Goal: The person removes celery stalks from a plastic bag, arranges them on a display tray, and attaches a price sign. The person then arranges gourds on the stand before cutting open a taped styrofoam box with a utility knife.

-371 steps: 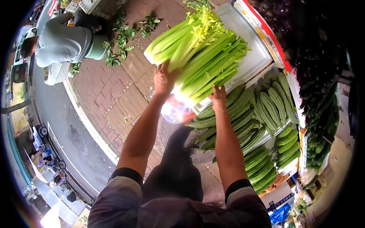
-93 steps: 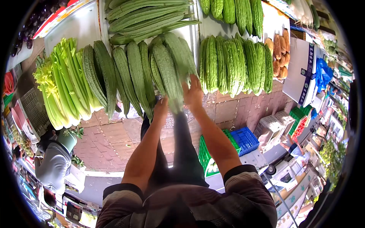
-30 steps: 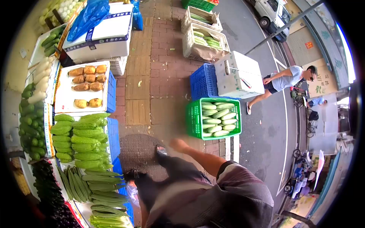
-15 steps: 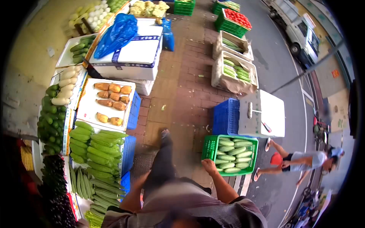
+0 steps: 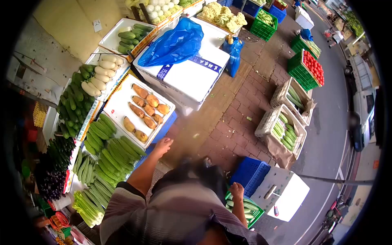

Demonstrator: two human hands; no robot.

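My left hand [image 5: 162,147] hangs with curled fingers beside the front corner of a white foam tray [image 5: 118,107] of brown lotus roots [image 5: 143,111]. Nothing shows in it. Below it lie ridged green loofahs [image 5: 116,159]. My right hand [image 5: 237,190], loosely fisted and seemingly empty, hangs in front of a green crate [image 5: 258,213] of pale green cucumbers [image 5: 248,206] and next to a blue crate [image 5: 250,174]. Whether it touches either crate I cannot tell. A white foam box [image 5: 293,195] with a red-handled knife [image 5: 276,211] on it stands at the right.
A brick walkway [image 5: 228,118] runs between two rows of produce. On the left are a large white foam box [image 5: 204,77] under a blue plastic bag [image 5: 175,43], white radishes [image 5: 100,77] and celery [image 5: 87,207]. Crates of gourds [image 5: 286,130] and tomatoes [image 5: 313,68] line the road.
My view has turned, and the stalls look tilted. My left hand has swung forward beside the lotus root tray. The green crate now sits lower, partly behind my right arm. The passer-by is out of view.
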